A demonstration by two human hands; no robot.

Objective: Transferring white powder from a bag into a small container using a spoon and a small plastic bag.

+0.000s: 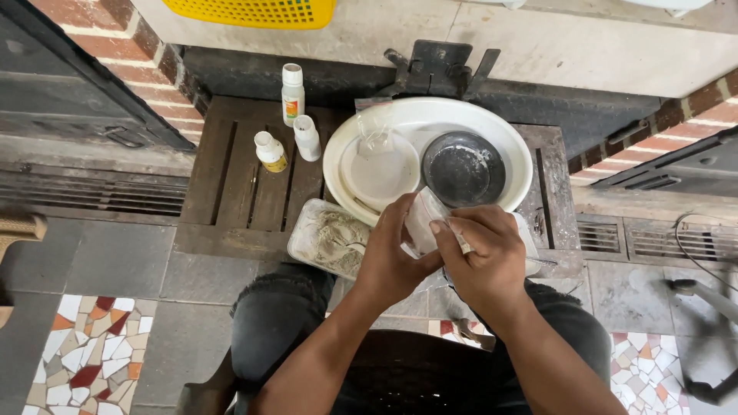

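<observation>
My left hand (pixel 393 253) and my right hand (pixel 483 252) meet over the near edge of a low dark wooden platform (pixel 247 184). Together they grip a small clear plastic bag (pixel 422 219) with pale contents. Just beyond them a big white basin (pixel 503 138) holds a white plate (pixel 380 173), a clear measuring cup (pixel 374 134) and a dark round bowl (pixel 463 169). A clear plastic tray of pale greenish powder (pixel 330 238) lies left of my left hand.
Three small white bottles (pixel 293 94) (pixel 307 137) (pixel 270 151) stand on the platform's left half. Brick walls flank both sides, with floor drain grates. A yellow perforated basket (pixel 261 11) sits at the top. My knees in dark jeans are below.
</observation>
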